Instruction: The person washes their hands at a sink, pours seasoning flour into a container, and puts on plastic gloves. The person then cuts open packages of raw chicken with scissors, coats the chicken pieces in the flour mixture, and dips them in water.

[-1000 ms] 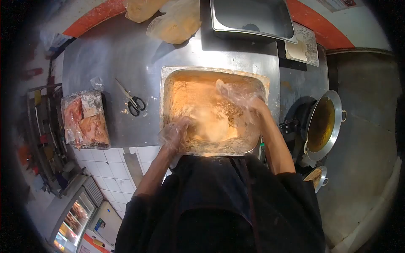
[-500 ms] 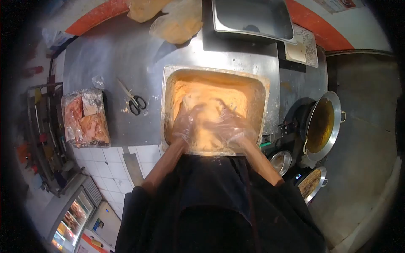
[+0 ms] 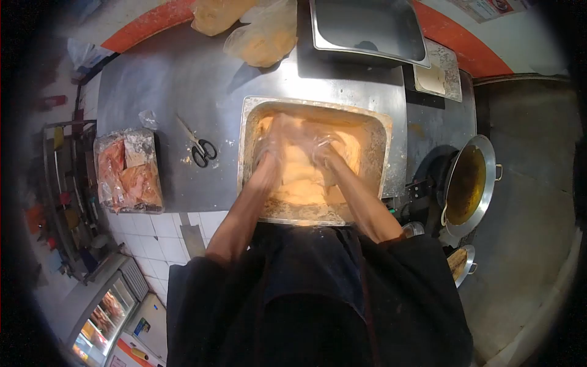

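Note:
A deep metal pan [image 3: 386, 156] stands in front of me on the steel table, holding pale orange flour [image 3: 299, 191]. Both of my hands are inside it, in clear plastic gloves. My left hand [image 3: 276, 136] is toward the pan's far left part, touching the flour. My right hand [image 3: 321, 145] works in the flour beside it, a little right of the middle. Motion blur smears the fingers of both hands, so whether they grip anything cannot be seen. Pale lumps coated in flour lie between my forearms; what is under the coating is hidden.
Black-handled scissors [image 3: 200, 150] and a tray of raw meat in plastic [image 3: 129, 174] lie at the left. Bags of orange powder [image 3: 263, 40] and a grey metal pan [image 3: 370, 27] stand at the back. A wok of oil [image 3: 469, 186] sits at the right.
Both hands have moved forward, toward the pan's far side, and closer together. Flour and lumps at the near side now show between the forearms.

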`<state>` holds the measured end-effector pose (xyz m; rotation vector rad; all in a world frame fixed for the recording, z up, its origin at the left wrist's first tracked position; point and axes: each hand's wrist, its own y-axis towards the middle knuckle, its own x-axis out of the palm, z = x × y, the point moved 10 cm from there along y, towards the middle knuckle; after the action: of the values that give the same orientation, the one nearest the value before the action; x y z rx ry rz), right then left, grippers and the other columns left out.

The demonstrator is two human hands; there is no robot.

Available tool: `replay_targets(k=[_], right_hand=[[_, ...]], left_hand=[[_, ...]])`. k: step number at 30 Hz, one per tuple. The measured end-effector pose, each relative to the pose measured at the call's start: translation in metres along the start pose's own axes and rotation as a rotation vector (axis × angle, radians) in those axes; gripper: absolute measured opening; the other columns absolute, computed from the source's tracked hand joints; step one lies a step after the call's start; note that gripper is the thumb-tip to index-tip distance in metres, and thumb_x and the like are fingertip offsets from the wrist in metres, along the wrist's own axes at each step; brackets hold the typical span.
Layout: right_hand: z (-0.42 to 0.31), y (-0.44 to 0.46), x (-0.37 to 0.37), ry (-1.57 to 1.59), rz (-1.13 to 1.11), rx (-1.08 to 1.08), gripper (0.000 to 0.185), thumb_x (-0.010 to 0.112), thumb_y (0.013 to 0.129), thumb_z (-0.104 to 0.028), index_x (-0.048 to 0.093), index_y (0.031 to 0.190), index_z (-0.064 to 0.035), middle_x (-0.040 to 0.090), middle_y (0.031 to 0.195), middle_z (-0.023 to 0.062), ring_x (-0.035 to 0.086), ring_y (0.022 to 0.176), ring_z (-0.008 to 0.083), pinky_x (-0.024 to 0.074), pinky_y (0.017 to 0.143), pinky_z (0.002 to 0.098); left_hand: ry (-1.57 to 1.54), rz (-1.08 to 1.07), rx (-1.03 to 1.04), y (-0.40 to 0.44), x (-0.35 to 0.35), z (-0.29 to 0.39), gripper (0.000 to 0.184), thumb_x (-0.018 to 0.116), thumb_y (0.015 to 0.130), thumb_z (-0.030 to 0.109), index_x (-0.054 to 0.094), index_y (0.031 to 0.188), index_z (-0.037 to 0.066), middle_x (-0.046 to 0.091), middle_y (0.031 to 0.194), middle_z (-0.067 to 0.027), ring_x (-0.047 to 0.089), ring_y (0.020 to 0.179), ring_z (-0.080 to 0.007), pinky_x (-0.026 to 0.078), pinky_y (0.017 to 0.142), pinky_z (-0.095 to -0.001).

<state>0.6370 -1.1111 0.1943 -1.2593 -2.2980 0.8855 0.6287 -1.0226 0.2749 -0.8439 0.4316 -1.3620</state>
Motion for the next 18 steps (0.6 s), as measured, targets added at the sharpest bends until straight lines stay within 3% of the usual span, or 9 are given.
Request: replay_targets(k=[3, 4, 6, 9, 10, 13, 16, 17, 18], right_hand=[[0.02, -0.027, -0.015, -0.253, -0.08, -0.003, 0.09, 0.037, 0.091, -0.071, 0.028, 0.15, -0.0033, 0.022, 0.154, 0.0281, 0.02, 0.144, 0.0425, 0.03, 0.116, 0.051], [0.029, -0.036, -0.021, -0.332, -0.117, 0.002, 0.092, 0.036, 0.09, -0.072, 0.027, 0.15, -0.003, 0.021, 0.154, 0.0285, 0.019, 0.145, 0.0427, 0.0291, 0.116, 0.0512], [0.049, -0.049, -0.056, -0.502, -0.083, 0.147, 0.094, 0.03, 0.09, -0.075, 0.025, 0.152, -0.0047, 0.035, 0.147, 0.0265, 0.028, 0.142, 0.0369, 0.0341, 0.112, 0.0483], [0.029, -0.07, -0.069, -0.67, -0.037, 0.28, 0.096, 0.024, 0.09, -0.078, 0.022, 0.153, -0.0063, 0.048, 0.141, 0.0245, 0.037, 0.139, 0.0311, 0.0392, 0.109, 0.0455], [0.001, -0.091, -0.052, -0.621, -0.011, 0.431, 0.095, 0.027, 0.092, -0.074, 0.027, 0.149, 0.0013, 0.055, 0.13, 0.0274, 0.047, 0.129, 0.0346, 0.0437, 0.1, 0.0432], [0.054, -0.071, -0.042, -0.629, 0.175, 0.25, 0.095, 0.037, 0.093, -0.069, 0.03, 0.145, 0.0108, 0.053, 0.131, 0.0311, 0.052, 0.125, 0.0381, 0.0452, 0.099, 0.0399], [0.077, -0.033, -0.001, -0.848, -0.04, -0.16, 0.081, 0.05, 0.094, -0.057, 0.03, 0.15, -0.0032, 0.037, 0.148, 0.0277, 0.045, 0.131, 0.0376, 0.0388, 0.108, 0.0441], [0.068, -0.051, -0.008, -0.293, 0.084, -0.087, 0.066, 0.051, 0.096, -0.048, 0.033, 0.15, -0.0142, 0.029, 0.152, 0.025, 0.043, 0.134, 0.0368, 0.0364, 0.111, 0.0441], [0.055, -0.065, -0.014, -0.026, 0.129, -0.046, 0.06, 0.052, 0.097, -0.043, 0.035, 0.15, -0.0198, 0.025, 0.155, 0.0236, 0.041, 0.135, 0.0364, 0.0352, 0.112, 0.0442]], left_hand=[[0.728, -0.022, 0.04, -0.012, -0.018, 0.003, 0.069, 0.042, 0.098, 0.056, 0.041, 0.146, 0.007, 0.052, 0.137, -0.0179, 0.052, 0.123, -0.0307, 0.041, 0.104, -0.0415], [0.636, -0.101, 0.042, 0.0, -0.037, -0.038, 0.067, 0.041, 0.099, 0.054, 0.044, 0.144, 0.005, 0.053, 0.136, -0.0187, 0.053, 0.122, -0.0313, 0.04, 0.105, -0.0414], [0.534, -0.17, 0.04, -0.01, -0.046, -0.064, 0.064, 0.04, 0.1, 0.052, 0.046, 0.142, 0.004, 0.054, 0.135, -0.0194, 0.054, 0.122, -0.0319, 0.04, 0.106, -0.0413], [1.246, -0.351, 0.124, -0.023, -0.037, -0.077, 0.065, 0.051, 0.096, 0.051, 0.048, 0.14, 0.002, 0.052, 0.139, -0.0185, 0.055, 0.121, -0.0301, 0.04, 0.106, -0.0402], [0.847, -0.283, 0.07, 0.007, -0.052, -0.101, 0.068, 0.055, 0.094, 0.051, 0.048, 0.14, 0.002, 0.052, 0.139, -0.0179, 0.056, 0.119, -0.0295, 0.04, 0.105, -0.0383], [0.38, -0.146, -0.044, 0.012, -0.04, -0.086, 0.073, 0.062, 0.09, 0.051, 0.047, 0.14, 0.0, 0.052, 0.138, -0.0176, 0.055, 0.119, -0.0284, 0.04, 0.104, -0.0352], [0.322, -0.084, -0.137, -0.004, -0.018, -0.05, 0.075, 0.064, 0.089, 0.051, 0.046, 0.14, -0.001, 0.055, 0.133, -0.0178, 0.054, 0.119, -0.0271, 0.042, 0.102, -0.0338], [0.386, -0.073, -0.13, 0.0, -0.021, -0.051, 0.072, 0.063, 0.09, 0.051, 0.047, 0.138, -0.001, 0.057, 0.127, -0.0167, 0.056, 0.114, -0.0259, 0.045, 0.097, -0.0339], [0.451, -0.061, -0.124, 0.004, -0.024, -0.051, 0.07, 0.062, 0.091, 0.05, 0.048, 0.137, 0.0, 0.059, 0.121, -0.0157, 0.058, 0.109, -0.0248, 0.048, 0.092, -0.0341]])
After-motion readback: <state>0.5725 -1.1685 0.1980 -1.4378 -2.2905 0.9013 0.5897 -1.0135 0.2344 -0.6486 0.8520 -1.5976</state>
